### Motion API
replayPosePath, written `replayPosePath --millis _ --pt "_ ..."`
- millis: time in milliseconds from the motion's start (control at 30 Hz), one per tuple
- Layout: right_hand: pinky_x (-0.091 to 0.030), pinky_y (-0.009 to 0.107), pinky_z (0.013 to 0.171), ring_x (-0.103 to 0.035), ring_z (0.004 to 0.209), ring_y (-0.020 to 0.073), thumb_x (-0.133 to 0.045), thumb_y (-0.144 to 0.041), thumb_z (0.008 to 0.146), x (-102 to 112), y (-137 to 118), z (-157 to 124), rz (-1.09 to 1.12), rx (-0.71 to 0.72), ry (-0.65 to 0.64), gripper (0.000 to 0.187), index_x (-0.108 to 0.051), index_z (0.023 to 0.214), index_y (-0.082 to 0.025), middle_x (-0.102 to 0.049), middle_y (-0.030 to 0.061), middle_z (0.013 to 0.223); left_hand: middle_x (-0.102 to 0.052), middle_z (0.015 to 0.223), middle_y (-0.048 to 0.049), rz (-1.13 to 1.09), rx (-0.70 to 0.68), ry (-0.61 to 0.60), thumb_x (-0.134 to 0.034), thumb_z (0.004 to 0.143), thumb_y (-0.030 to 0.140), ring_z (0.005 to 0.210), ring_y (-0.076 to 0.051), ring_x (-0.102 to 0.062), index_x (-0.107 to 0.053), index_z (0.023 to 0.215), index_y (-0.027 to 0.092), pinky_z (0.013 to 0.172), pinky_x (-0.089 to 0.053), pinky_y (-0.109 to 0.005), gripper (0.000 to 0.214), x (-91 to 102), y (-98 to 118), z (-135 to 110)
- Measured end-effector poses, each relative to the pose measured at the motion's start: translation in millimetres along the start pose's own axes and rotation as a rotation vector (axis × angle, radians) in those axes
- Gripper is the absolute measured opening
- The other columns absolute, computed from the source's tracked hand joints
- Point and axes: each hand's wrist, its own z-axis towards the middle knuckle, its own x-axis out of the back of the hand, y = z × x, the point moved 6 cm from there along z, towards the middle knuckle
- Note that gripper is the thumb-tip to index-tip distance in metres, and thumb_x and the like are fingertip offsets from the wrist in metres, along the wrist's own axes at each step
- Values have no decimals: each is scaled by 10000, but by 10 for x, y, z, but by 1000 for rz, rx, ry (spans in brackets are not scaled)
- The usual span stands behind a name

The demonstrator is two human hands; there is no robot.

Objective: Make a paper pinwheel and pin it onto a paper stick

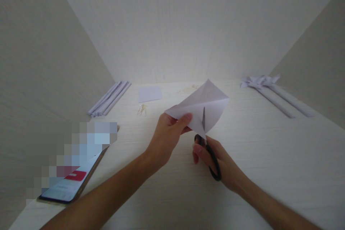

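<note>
A folded sheet of white paper [212,102] is pinched between the thumb and fingers of my left hand [169,131], above the table. My right hand [212,154] grips a pair of black-handled scissors [215,161], fingers closed around the loops. One scissor blade lies over the near face of the paper, pointing away from me. The other blade is hidden behind the sheet. The paper's pointed far corner sticks up, and its right edge curves outward.
A phone [61,185] with a lit screen lies at left, partly pixelated. Rolled paper sticks [110,99] lie at back left, and two paper rolls with frilled ends [280,97] at back right. Behind my left hand are a small paper piece [150,94] and thin scraps [142,109].
</note>
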Motion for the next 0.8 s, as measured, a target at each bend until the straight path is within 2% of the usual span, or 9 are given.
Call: replayPosePath --millis 533,800 --pt "-307 227 456 -386 482 96 -506 -486 728 2 -6 0 4 -25 -6 357 -408 569 -182 -424 -30 508 -662 802 -30 22 -12 5 -572 714 188 747 -149 -598 -617 940 135 745 -482 -318 237 -1 12 19" --pt "-302 221 442 -379 462 90 -496 -471 746 7 21 7 2 -21 1 356 -409 559 -181 -412 -40 488 -661 798 -31 24 -15 -1 -574 712 196 749 -148 -596 -630 903 134 745 -482 -317 208 12 -7 11"
